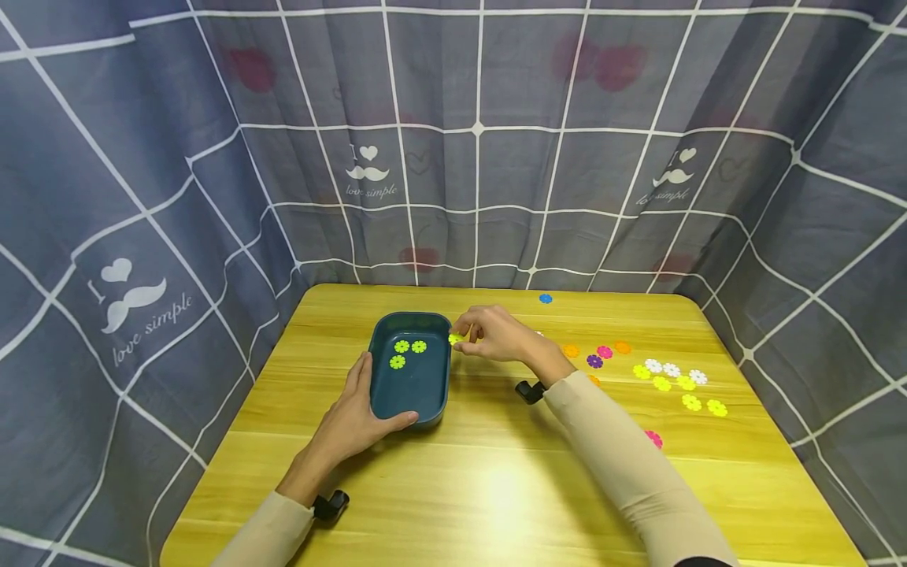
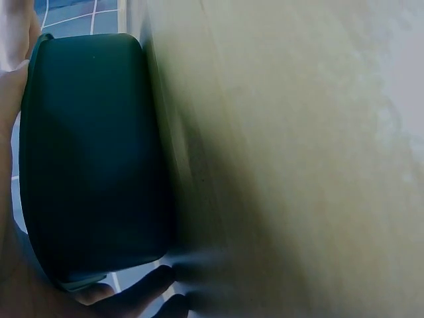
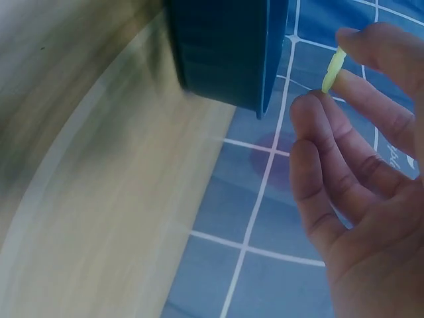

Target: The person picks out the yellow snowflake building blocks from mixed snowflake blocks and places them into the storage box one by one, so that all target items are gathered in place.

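The tray (image 1: 411, 390) is dark teal, its three discs (image 1: 407, 351) lime green. The table (image 1: 496, 480) is yellow wood grain. Scattered discs (image 1: 669, 378) at 3 o'clock are yellow, white, orange, pink, purple; one at 12 is blue (image 1: 545, 298). The curtain (image 1: 177, 173) is grey-blue with a white grid.

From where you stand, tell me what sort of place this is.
Probably a small curtained-off tabletop booth set up for hand tasks, not a lived-in room. A printed grey checked cloth walls in the wooden table on three sides, and the table bears only a dark teal tray and scattered coloured flower-shaped pieces.
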The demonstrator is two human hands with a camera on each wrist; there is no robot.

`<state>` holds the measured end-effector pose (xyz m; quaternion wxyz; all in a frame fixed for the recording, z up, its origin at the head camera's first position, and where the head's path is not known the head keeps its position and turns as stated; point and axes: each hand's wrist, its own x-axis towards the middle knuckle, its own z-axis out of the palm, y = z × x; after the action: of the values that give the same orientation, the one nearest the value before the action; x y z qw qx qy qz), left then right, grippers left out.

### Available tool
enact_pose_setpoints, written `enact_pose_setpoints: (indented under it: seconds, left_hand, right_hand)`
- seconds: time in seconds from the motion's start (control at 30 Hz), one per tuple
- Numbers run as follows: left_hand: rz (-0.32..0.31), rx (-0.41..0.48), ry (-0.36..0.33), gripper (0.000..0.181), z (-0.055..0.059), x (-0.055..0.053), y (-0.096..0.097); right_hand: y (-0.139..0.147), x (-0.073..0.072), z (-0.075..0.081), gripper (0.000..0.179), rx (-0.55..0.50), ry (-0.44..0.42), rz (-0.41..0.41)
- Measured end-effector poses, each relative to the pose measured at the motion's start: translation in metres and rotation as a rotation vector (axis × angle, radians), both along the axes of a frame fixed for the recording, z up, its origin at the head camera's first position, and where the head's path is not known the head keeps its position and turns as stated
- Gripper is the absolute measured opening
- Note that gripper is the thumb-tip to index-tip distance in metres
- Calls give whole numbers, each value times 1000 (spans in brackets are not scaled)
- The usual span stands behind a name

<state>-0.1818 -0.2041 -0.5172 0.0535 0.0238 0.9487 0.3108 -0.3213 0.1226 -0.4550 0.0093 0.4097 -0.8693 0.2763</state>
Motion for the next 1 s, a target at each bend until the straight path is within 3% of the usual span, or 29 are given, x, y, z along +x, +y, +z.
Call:
enact_pose_setpoints:
  seconds: [1.0]
  left_hand:
    - [-6,4,-1,154,-2,-1,0]
  right_hand:
    - [-48,-12,4,26,41,-43,11]
